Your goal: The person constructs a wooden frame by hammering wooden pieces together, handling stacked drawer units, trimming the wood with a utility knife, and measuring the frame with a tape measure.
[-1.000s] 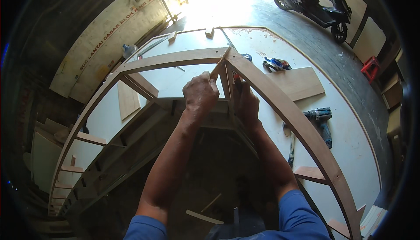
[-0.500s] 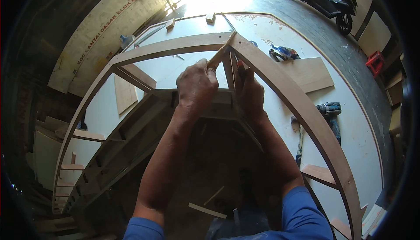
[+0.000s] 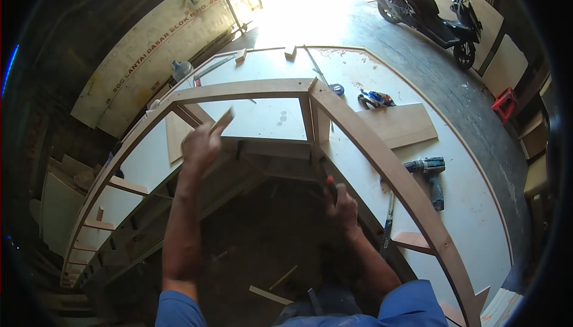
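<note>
My left hand (image 3: 200, 148) is raised and blurred, gripping a small flat wooden piece (image 3: 222, 121) just below the left part of the curved wooden frame (image 3: 239, 91). Lower and to the right, my right hand (image 3: 343, 207) is closed around a dark tool with an orange tip (image 3: 329, 182), close to the frame's right arched rail (image 3: 382, 166). A short vertical strut (image 3: 316, 121) joins the frame's top corner, between the two hands.
A white curved panel (image 3: 477, 207) lies under the frame with a cordless drill (image 3: 427, 172), a plywood sheet (image 3: 397, 125), a blue-orange tool (image 3: 373, 98) and a hand saw (image 3: 388, 222) on it. A motorcycle (image 3: 427, 14) stands at the back right. Wood scraps (image 3: 271, 294) lie on the floor below.
Both hands have left the top corner of the frame. The left hand swung out to the left with the wooden piece; the right hand dropped down with the tool.
</note>
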The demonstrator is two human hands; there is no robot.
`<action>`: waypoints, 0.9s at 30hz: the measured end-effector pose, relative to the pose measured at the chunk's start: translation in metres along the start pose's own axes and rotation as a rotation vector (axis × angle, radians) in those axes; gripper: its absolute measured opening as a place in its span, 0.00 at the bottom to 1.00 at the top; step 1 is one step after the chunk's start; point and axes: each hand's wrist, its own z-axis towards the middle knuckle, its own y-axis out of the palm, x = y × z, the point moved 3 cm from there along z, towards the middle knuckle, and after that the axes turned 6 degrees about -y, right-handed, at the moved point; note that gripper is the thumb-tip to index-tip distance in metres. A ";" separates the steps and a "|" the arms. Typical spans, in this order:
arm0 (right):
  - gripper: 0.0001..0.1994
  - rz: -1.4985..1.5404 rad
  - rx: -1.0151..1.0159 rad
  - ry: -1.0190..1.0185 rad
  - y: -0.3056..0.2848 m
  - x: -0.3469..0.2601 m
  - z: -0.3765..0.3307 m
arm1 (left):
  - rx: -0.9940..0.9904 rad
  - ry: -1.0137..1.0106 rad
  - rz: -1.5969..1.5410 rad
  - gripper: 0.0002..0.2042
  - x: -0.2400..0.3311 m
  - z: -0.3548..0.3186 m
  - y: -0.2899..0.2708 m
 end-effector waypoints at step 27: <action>0.23 0.601 0.020 0.561 -0.078 -0.115 0.209 | 0.375 -0.145 -0.427 0.14 -0.171 0.102 -0.027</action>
